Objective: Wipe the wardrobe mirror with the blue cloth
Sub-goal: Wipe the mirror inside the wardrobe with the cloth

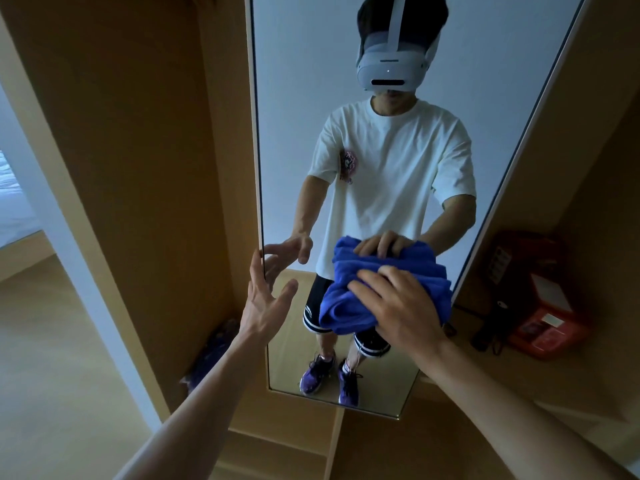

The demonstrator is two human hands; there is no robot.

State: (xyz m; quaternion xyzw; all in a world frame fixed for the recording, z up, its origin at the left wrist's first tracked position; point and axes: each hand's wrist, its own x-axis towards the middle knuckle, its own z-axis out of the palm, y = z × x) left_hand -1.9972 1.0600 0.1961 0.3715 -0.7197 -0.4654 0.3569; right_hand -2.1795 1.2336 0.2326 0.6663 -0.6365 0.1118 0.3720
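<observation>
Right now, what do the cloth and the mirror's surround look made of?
The blue cloth looks like soft terry or microfibre: matte, fuzzy, thickly bunched under the right hand. The mirror is glossy reflective glass, seemingly thin pale-framed. The wardrobe panel looks like matte tan wood laminate, probably.

Bunched blue cloth [349, 296] flat against tall, upright wardrobe mirror [304, 116]
</observation>
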